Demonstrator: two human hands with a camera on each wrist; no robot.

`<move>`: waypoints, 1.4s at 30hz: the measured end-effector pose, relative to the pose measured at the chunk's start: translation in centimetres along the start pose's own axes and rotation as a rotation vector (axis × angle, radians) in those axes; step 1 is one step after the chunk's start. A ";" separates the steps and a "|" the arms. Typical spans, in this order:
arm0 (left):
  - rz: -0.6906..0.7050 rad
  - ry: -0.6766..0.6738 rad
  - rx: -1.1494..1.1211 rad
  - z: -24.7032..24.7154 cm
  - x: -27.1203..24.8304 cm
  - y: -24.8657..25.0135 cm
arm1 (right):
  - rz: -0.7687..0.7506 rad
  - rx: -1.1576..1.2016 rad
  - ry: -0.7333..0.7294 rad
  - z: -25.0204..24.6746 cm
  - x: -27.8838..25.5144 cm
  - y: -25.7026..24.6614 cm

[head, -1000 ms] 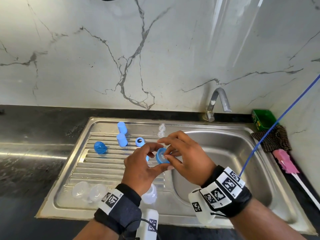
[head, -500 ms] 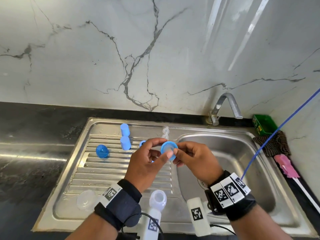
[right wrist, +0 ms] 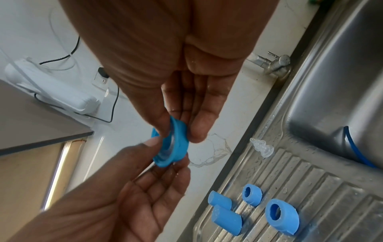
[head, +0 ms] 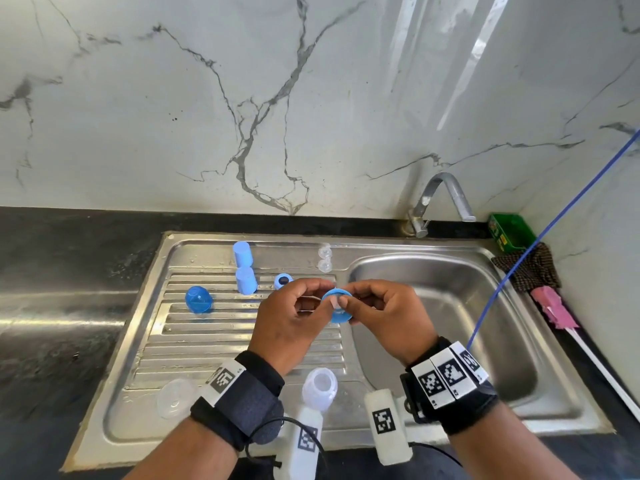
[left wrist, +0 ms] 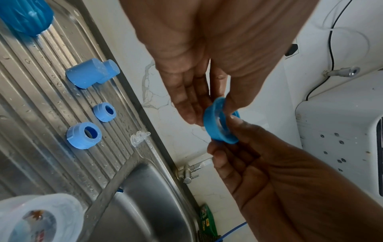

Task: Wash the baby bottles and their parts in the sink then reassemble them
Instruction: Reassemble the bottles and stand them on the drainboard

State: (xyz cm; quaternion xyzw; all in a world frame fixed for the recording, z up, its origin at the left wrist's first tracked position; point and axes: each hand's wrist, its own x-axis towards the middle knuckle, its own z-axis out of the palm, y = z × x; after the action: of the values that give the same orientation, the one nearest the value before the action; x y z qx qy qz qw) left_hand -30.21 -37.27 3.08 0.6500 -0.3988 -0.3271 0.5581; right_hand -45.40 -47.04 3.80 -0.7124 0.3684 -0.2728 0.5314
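You have lifted the blue ring (head: 336,305) higher above the sink's ribbed side (head: 194,337). Your left hand (head: 289,322) and right hand (head: 389,315) both pinch it, so you are likely fitting a clear part into it.

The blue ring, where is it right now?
The blue ring is held up between both hands, left hand and right hand, above the sink's draining board.

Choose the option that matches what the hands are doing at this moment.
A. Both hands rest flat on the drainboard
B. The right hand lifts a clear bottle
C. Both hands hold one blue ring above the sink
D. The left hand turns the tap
C: the left hand and the right hand both pinch the blue ring between them, held up over the steel sink; the tap is untouched.
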 end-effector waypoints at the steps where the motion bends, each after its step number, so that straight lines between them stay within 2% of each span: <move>1: 0.008 -0.002 0.013 0.0 -0.1 0.0 | -0.005 -0.008 0.005 0.1 -0.1 0.0; 5: 0.039 0.033 0.044 -0.1 -0.1 0.0 | -0.043 -0.077 0.050 1.0 -0.3 -0.1; 9: 0.090 0.106 0.074 -0.7 0.1 0.3 | -0.037 -0.011 0.045 1.6 -0.4 -0.3; 17: 0.170 0.058 0.150 -1.4 0.1 -0.3 | -0.053 -0.029 0.108 2.2 -0.4 -0.2; 20: 0.110 0.017 0.081 -1.9 0.4 0.0 | -0.051 -0.025 0.120 2.3 -0.1 -0.4; 22: 0.075 0.010 0.008 -2.3 0.6 0.2 | -0.029 0.063 0.088 2.4 0.0 -0.5; 27: -0.062 0.004 -0.346 -2.3 0.7 0.5 | -0.066 0.224 -0.044 2.5 -0.1 0.0; 29: -0.077 -0.003 -0.392 -2.1 0.6 0.7 | -0.072 0.200 -0.030 2.7 -0.3 -0.3; 34: -0.083 -0.148 -0.359 -2.2 0.3 1.1 | -0.098 0.161 0.135 2.8 -0.5 -0.5; 37: 0.032 -0.221 -0.200 -2.9 0.1 1.0 | -0.155 0.098 0.124 2.8 -0.4 -0.8; 42: 0.075 -0.331 -0.176 -4.6 0.3 0.5 | -0.246 0.005 0.033 1.8 0.4 -1.4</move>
State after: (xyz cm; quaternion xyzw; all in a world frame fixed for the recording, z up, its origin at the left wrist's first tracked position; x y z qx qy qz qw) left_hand -26.16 -35.39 4.36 0.5209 -0.4789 -0.4421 0.5513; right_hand -43.39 -46.14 4.65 -0.7463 0.2861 -0.3487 0.4895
